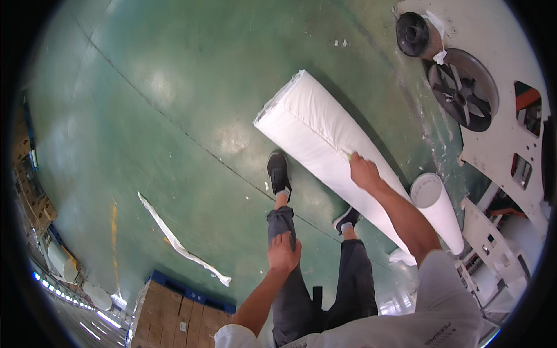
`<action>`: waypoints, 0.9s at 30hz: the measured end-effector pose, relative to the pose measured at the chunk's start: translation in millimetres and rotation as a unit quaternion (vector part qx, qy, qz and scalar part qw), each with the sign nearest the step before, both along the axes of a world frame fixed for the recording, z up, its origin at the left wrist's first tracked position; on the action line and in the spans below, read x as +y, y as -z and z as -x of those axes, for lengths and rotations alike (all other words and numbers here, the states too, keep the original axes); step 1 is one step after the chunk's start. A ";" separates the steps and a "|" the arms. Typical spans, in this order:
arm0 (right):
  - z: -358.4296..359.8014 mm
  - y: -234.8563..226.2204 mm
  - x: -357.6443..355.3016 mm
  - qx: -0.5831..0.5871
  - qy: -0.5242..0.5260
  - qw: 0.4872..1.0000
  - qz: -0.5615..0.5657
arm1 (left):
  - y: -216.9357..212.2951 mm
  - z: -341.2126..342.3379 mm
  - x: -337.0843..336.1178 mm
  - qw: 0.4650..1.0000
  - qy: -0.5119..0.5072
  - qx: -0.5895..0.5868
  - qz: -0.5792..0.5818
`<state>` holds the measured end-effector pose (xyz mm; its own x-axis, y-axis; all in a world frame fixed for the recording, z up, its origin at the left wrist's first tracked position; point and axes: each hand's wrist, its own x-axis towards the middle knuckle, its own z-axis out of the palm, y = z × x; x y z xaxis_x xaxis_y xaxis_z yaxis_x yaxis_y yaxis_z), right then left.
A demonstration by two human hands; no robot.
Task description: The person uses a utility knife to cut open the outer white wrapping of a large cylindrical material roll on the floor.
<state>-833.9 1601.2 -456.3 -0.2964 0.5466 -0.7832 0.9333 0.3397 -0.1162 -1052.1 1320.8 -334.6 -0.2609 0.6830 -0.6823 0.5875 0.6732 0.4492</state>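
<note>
The right hand [362,172] grips the long white roll [325,145] on top; it looks bulky, soft-skinned, probably heavy. The left hand [283,253] rests loosely curled, holding nothing, on the thigh.

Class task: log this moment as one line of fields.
right hand: grips long white roll | left hand: on own thigh | floor: white strip

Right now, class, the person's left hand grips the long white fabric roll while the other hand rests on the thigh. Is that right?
Not quite. The head view shows the right hand gripping the long white fabric roll, and the left hand resting on the thigh. The hands are swapped; the rest holds.
</note>
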 end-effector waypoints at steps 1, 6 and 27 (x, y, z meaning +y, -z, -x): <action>-1.8 -4.7 0.8 0.033 0.055 0.998 -0.026 | 11.1 6.3 14.1 1.000 -0.017 0.001 0.006; -42.2 36.2 -22.8 0.074 0.287 0.941 -0.164 | 130.6 44.7 208.0 0.981 -0.052 0.061 -0.177; -46.7 81.0 -34.2 0.051 0.373 0.896 -0.233 | 220.1 86.6 305.8 0.980 0.024 0.155 -0.123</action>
